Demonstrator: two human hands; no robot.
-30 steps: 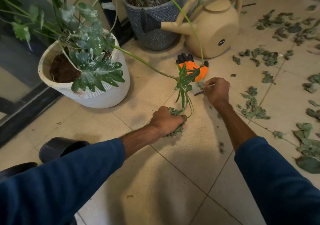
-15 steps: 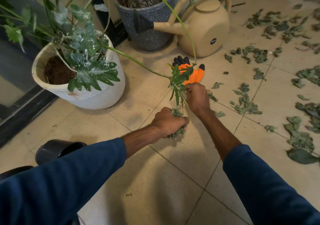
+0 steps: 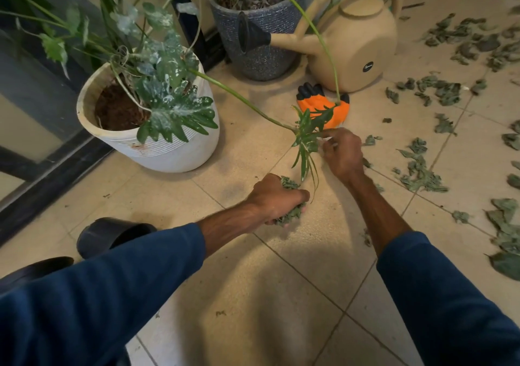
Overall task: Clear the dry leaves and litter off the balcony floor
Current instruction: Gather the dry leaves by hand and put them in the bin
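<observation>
Two blue sleeves (image 3: 98,295) reach out over the tiled floor (image 3: 267,295), and a dark round container (image 3: 112,233) lies beside the left one. The left hand (image 3: 277,199) is curled tight round a clump of dry leaves (image 3: 291,215), held low over the tiles. Just beyond it, the right hand (image 3: 342,154) pinches a small pale scrap (image 3: 327,139) between thumb and fingertips. The scrap may be paper litter, but it is too small to tell. It sits right against a drooping green leaf cluster (image 3: 305,140). Loose leaves (image 3: 419,171) lie scattered over the floor to the right. Behind the right hand lies an orange glove (image 3: 323,109). Farther back stand a white pot (image 3: 168,152), a grey pot (image 3: 264,39) and a beige watering can (image 3: 357,45).
</observation>
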